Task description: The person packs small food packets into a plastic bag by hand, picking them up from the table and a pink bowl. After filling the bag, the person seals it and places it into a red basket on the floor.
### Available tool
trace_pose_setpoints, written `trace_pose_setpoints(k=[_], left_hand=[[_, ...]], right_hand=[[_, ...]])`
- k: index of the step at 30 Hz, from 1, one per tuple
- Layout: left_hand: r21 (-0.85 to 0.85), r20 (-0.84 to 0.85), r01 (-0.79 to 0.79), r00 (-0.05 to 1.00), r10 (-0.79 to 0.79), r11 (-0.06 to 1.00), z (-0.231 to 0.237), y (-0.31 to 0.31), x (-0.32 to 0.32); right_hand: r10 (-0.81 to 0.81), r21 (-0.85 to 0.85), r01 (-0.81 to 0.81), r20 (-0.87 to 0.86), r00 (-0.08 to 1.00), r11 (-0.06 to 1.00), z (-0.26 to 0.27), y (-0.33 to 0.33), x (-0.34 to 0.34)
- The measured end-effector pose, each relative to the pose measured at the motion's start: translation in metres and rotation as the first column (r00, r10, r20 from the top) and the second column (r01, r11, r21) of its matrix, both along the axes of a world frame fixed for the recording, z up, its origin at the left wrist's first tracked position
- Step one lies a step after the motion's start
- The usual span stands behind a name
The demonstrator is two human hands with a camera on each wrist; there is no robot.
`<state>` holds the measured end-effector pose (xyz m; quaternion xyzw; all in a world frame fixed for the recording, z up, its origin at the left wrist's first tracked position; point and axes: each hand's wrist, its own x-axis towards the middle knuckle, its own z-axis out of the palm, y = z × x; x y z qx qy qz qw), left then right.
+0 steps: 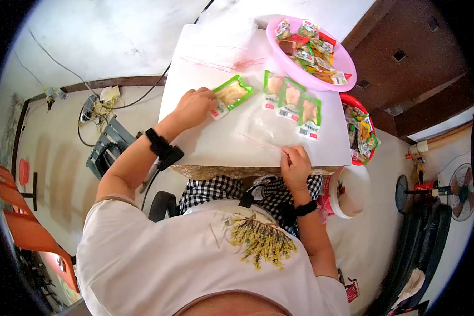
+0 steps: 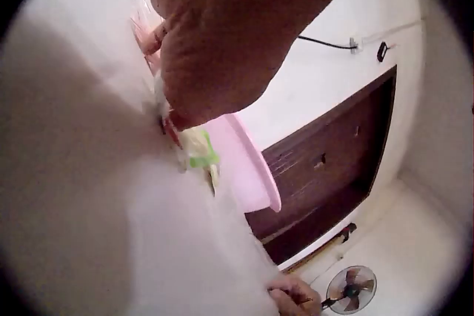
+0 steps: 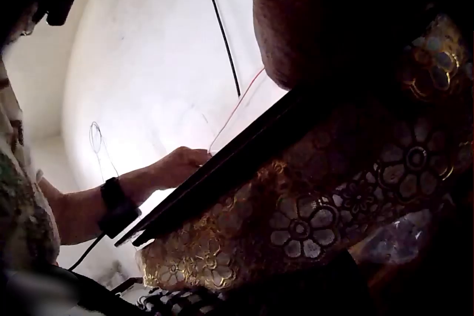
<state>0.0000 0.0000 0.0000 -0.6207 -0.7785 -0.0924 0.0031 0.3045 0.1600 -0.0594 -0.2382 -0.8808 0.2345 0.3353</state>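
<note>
My left hand [image 1: 196,109] is at the left end of a green-edged food packet [image 1: 235,92], its fingers gripping that end. The packet shows pale contents through its window and lies slanted over the white tabletop. In the left wrist view the hand covers most of the packet. At the table's near edge my right hand [image 1: 296,167] pinches the edge of a clear plastic zip bag [image 1: 263,129], which lies flat. Beyond the bag, three similar packets [image 1: 289,98] lie side by side, overlapping its far part. The right wrist view shows the right hand dark, its fingertips hidden.
A pink basin [image 1: 347,63] full of assorted packets stands at the table's far right corner. Below it is a red basin [image 1: 372,152] with more packets. Clear bags [image 1: 216,45] with red zip lines lie at the back left. A white bucket [image 1: 353,192] stands beside the table.
</note>
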Motion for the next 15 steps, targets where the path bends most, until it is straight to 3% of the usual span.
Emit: trace_pose_setpoints(k=[2, 6, 9, 12, 15], left_hand=[[-0.029, 0.114, -0.045, 0.992, 0.048, 0.999, 0.007, -0.016, 0.000], [0.259, 0.208, -0.251, 0.957, 0.200, 0.933, -0.006, -0.006, -0.003], [0.014, 0.103, -0.359, 0.929, 0.356, 0.933, 0.002, 0.012, 0.006], [-0.070, 0.140, -0.396, 0.905, 0.402, 0.915, 0.005, 0.019, 0.005], [-0.156, 0.366, -0.381, 0.835, 0.411, 0.912, 0.000, 0.016, -0.005]], right_hand=[[-0.001, 0.010, 0.001, 0.004, 1.000, 1.000, 0.003, -0.003, 0.002], [0.001, 0.030, -0.002, 0.019, 1.000, 1.000, -0.001, 0.001, -0.002], [0.001, 0.065, -0.003, 0.025, 1.000, 0.998, 0.003, 0.002, 0.000], [0.027, 0.090, -0.031, 0.036, 0.999, 0.995, 0.007, -0.003, -0.002], [0.063, 0.171, -0.068, 0.034, 0.997, 0.983, 0.015, -0.004, -0.006]])
